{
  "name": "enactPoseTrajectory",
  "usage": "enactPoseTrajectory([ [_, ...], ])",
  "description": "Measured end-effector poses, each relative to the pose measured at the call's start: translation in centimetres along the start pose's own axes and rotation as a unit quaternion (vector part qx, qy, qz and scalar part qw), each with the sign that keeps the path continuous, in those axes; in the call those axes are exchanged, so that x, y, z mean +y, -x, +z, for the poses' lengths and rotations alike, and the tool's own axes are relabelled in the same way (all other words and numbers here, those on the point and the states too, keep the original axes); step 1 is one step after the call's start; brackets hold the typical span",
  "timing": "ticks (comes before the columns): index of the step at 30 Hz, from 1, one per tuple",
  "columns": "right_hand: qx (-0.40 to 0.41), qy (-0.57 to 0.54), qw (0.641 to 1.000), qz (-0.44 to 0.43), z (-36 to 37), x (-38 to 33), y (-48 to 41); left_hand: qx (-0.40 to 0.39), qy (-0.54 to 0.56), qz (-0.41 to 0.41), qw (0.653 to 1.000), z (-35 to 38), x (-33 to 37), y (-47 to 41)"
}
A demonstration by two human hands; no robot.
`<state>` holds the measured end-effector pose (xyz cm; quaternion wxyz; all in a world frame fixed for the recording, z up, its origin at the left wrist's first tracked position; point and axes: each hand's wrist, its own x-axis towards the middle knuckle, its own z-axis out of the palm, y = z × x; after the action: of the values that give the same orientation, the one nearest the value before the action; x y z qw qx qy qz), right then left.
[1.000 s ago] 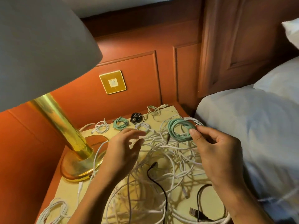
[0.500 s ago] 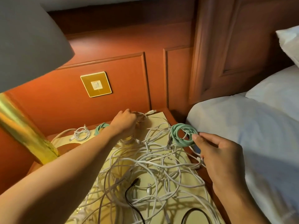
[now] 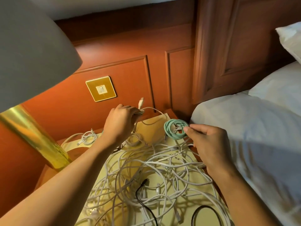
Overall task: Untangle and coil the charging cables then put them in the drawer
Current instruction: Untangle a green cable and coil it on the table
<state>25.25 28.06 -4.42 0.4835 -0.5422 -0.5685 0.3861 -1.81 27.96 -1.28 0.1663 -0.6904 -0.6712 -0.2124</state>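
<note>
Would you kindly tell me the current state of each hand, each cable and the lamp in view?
left hand, gripping the white cable.
white cable, bunched, lifted, plug end up.
right hand, pinching the green cable.
green cable, coiled, held in the fingers.
white pile, tangled on the nightstand.
small white coil, wound, lying at the back.
black cable, loose among the pile.
lamp, apparently lit.

Lampshade cut off left, black cable loop cropped (bottom edge)
</note>
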Motion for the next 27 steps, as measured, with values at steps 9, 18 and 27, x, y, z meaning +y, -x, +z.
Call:
enactPoseTrajectory([
  [9, -0.096, 0.042, 0.994, 0.005, 5.8, -3.5, -5.6, 0.148, 0.089, -0.133, 0.976, -8.6, -1.5, 12.0],
  [18, -0.143, 0.165, 0.970, 0.110, 14.4, -1.2, -11.8, 0.174, 0.195, -0.165, 0.951, -9.1, -0.3, 18.4],
  [27, -0.119, 0.304, 0.945, 0.015, 16.4, -0.1, -12.5, 0.166, 0.237, -0.176, 0.941, -8.1, -0.3, 19.2],
])
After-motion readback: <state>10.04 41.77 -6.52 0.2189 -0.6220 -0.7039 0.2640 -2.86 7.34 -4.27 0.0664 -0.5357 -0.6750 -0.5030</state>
